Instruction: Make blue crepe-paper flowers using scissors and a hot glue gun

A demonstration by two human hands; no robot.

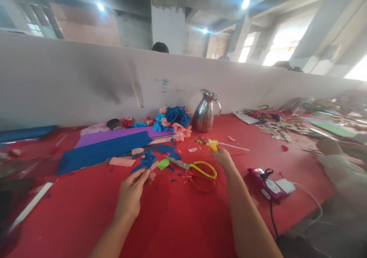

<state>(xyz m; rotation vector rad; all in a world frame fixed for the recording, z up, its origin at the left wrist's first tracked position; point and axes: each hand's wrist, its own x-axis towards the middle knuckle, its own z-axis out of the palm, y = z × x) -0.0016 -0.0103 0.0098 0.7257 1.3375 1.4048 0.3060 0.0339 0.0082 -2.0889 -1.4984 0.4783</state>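
Note:
My left hand (131,194) rests on the red table (177,219) with its fingers pinched on a small pale piece beside a blue paper flower piece (147,160). My right hand (222,157) reaches forward and closes on a small yellow object (213,146) with colourful bits beside it. Yellow-handled scissors (195,167) lie between my hands, and a green scrap (163,164) sits just left of them.
A steel jug (204,114) stands by the white partition (86,82). Blue and pink paper flowers (174,122) lie left of it, with blue (100,152) and purple (114,134) foam sheets further left. A purple device (265,184) with cables lies right. Another person's arm (341,166) is at right.

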